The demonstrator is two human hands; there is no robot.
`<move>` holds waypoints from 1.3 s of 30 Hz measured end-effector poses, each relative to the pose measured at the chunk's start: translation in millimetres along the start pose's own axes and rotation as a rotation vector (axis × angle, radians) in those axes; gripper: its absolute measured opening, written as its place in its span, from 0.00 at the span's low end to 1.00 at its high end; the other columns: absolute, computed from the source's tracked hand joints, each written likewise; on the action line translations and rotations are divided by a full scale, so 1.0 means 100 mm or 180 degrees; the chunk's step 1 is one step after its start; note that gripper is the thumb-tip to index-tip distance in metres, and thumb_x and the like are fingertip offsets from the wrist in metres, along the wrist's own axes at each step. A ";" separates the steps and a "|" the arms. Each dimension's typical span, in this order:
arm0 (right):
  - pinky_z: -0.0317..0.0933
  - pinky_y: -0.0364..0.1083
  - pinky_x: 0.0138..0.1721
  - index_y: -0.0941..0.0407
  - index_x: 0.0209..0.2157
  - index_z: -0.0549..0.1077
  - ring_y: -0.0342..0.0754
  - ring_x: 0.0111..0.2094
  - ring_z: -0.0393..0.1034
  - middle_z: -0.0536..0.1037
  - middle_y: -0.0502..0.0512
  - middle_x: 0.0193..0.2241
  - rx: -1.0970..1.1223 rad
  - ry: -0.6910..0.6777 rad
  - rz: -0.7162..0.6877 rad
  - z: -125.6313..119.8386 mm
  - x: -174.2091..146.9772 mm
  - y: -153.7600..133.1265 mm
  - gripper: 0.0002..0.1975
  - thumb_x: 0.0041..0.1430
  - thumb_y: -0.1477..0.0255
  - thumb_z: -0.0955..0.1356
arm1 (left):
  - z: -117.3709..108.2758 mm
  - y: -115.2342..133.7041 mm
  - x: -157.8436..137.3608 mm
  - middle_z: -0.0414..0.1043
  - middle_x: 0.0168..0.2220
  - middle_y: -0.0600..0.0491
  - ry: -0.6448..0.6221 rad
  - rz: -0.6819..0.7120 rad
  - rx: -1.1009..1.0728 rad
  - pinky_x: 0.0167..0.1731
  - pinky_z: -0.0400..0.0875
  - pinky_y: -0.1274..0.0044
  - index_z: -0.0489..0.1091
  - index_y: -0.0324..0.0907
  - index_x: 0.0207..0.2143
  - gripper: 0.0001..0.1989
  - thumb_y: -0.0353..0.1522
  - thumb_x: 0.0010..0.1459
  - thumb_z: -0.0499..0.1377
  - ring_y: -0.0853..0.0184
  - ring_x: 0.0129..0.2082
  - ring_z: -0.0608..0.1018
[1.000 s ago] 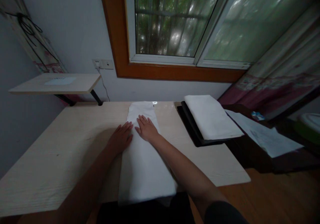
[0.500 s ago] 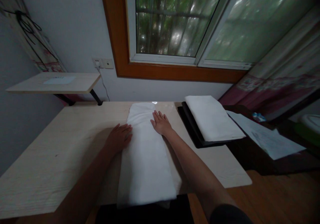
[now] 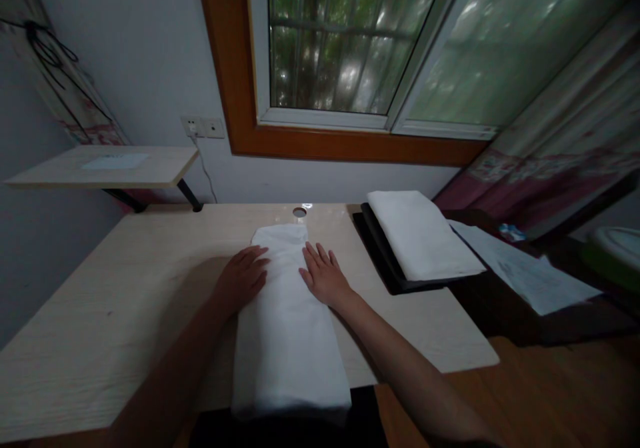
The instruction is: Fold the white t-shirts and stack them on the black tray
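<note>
A long, folded white cloth [image 3: 290,341] lies lengthwise on the pale wooden table [image 3: 135,301], its near end hanging a little past the front edge. My left hand [image 3: 243,276] rests flat on the cloth's left edge near the far end, fingers outstretched. On the opposite edge my right hand [image 3: 324,275] lies with its fingers spread. Small creases run across the cloth between the two hands. Neither hand grips it.
To the right, another folded white cloth [image 3: 425,235] sits on black folded items [image 3: 383,261]. A raised shelf [image 3: 165,168] with a paper stands at the back left. Behind the cloth is a round hole [image 3: 299,213]. Papers [image 3: 525,268] lie on a dark surface at right.
The cloth's far end has moved toward me, uncovering the round hole. My right hand has come nearer along with it; my left hand has barely shifted.
</note>
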State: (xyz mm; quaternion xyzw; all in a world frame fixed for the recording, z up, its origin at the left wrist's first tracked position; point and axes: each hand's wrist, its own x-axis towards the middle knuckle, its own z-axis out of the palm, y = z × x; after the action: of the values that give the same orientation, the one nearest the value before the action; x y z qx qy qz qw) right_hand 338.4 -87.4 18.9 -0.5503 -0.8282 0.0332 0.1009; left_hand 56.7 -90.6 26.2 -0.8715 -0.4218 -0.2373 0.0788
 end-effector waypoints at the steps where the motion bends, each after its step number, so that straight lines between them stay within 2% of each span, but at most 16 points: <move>1: 0.43 0.66 0.70 0.57 0.71 0.54 0.60 0.73 0.43 0.49 0.58 0.73 0.0046 0.0060 0.0000 -0.02 0.01 -0.01 0.30 0.74 0.60 0.56 | 0.04 0.00 0.00 0.67 0.64 0.46 -0.0087 -0.0061 0.0024 0.64 0.63 0.61 0.71 0.42 0.56 0.18 0.35 0.68 0.52 0.56 0.66 0.66; 4: 0.46 0.61 0.70 0.60 0.70 0.56 0.57 0.73 0.46 0.52 0.62 0.72 0.0199 0.0298 -0.0109 -0.07 0.11 -0.08 0.29 0.74 0.64 0.56 | 0.14 -0.02 -0.03 0.59 0.69 0.45 -0.0473 -0.0312 0.0087 0.68 0.57 0.59 0.60 0.41 0.67 0.26 0.39 0.70 0.50 0.56 0.70 0.59; 7: 0.45 0.58 0.71 0.61 0.70 0.57 0.55 0.73 0.46 0.53 0.64 0.72 0.0312 0.0427 -0.0466 -0.04 0.29 -0.21 0.28 0.74 0.64 0.57 | 0.19 -0.03 -0.06 0.57 0.70 0.45 -0.0711 -0.0465 0.0161 0.69 0.54 0.59 0.57 0.40 0.69 0.28 0.41 0.70 0.48 0.56 0.71 0.58; 11: 0.44 0.58 0.71 0.60 0.70 0.57 0.54 0.73 0.46 0.53 0.63 0.72 0.0306 0.0130 -0.1203 0.10 0.53 -0.36 0.30 0.74 0.61 0.58 | 0.19 0.00 -0.07 0.52 0.72 0.45 -0.0781 -0.0603 0.0318 0.69 0.51 0.55 0.57 0.40 0.69 0.28 0.40 0.70 0.47 0.55 0.72 0.55; 13: 0.42 0.58 0.72 0.59 0.70 0.56 0.53 0.73 0.46 0.53 0.62 0.72 0.0255 -0.0037 -0.1316 0.16 0.65 -0.35 0.31 0.74 0.59 0.58 | 0.18 0.00 -0.07 0.51 0.72 0.44 -0.0801 -0.0689 0.0373 0.68 0.51 0.52 0.57 0.41 0.69 0.28 0.40 0.70 0.47 0.53 0.72 0.54; 17: 0.40 0.59 0.72 0.54 0.72 0.53 0.53 0.74 0.41 0.49 0.57 0.73 0.0129 -0.0243 -0.1076 0.15 0.86 -0.12 0.32 0.73 0.54 0.57 | 0.17 0.00 -0.08 0.48 0.73 0.42 -0.0863 -0.0721 0.0377 0.67 0.52 0.49 0.57 0.40 0.69 0.29 0.40 0.70 0.47 0.50 0.72 0.53; 20: 0.37 0.61 0.72 0.52 0.72 0.50 0.53 0.74 0.40 0.46 0.54 0.73 0.0017 -0.0422 -0.0672 0.07 1.00 0.19 0.33 0.73 0.53 0.54 | 0.18 0.00 -0.09 0.48 0.73 0.43 -0.0847 -0.0734 0.0344 0.67 0.51 0.49 0.56 0.42 0.70 0.29 0.40 0.70 0.47 0.50 0.73 0.53; 22: 0.36 0.63 0.72 0.52 0.73 0.50 0.54 0.74 0.38 0.45 0.53 0.73 -0.0047 -0.0484 -0.0400 0.03 1.06 0.38 0.33 0.73 0.52 0.53 | 0.19 -0.01 -0.10 0.49 0.73 0.44 -0.0835 -0.0754 0.0333 0.67 0.50 0.49 0.56 0.43 0.70 0.28 0.41 0.70 0.47 0.50 0.73 0.52; 25: 0.36 0.61 0.72 0.54 0.73 0.50 0.54 0.74 0.38 0.44 0.54 0.74 -0.0028 -0.0443 -0.0239 0.01 1.06 0.57 0.33 0.74 0.53 0.52 | 0.20 -0.01 -0.10 0.49 0.73 0.45 -0.0836 -0.0766 0.0317 0.67 0.50 0.50 0.55 0.45 0.70 0.28 0.41 0.70 0.47 0.50 0.73 0.52; 33: 0.41 0.56 0.71 0.57 0.71 0.55 0.49 0.72 0.47 0.54 0.58 0.72 0.0370 0.0045 -0.0080 0.02 0.90 0.61 0.30 0.75 0.58 0.50 | 0.20 -0.06 -0.12 0.49 0.73 0.45 -0.0873 -0.0824 0.0221 0.68 0.51 0.51 0.56 0.42 0.70 0.29 0.44 0.71 0.45 0.51 0.73 0.53; 39: 0.44 0.55 0.71 0.53 0.71 0.56 0.49 0.71 0.51 0.57 0.55 0.71 0.0450 0.0143 -0.0244 -0.02 0.65 0.55 0.28 0.75 0.59 0.54 | 0.27 -0.19 -0.14 0.54 0.71 0.47 -0.0736 -0.0905 0.0047 0.67 0.54 0.54 0.59 0.44 0.68 0.28 0.44 0.72 0.43 0.53 0.72 0.55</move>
State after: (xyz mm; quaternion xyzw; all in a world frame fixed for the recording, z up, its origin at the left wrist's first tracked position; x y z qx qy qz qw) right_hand 364.1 -5.9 20.2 -0.5102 -0.8418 0.0753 0.1593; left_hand 44.3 -79.3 -5.0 -0.8239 -0.5488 -0.1412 0.0017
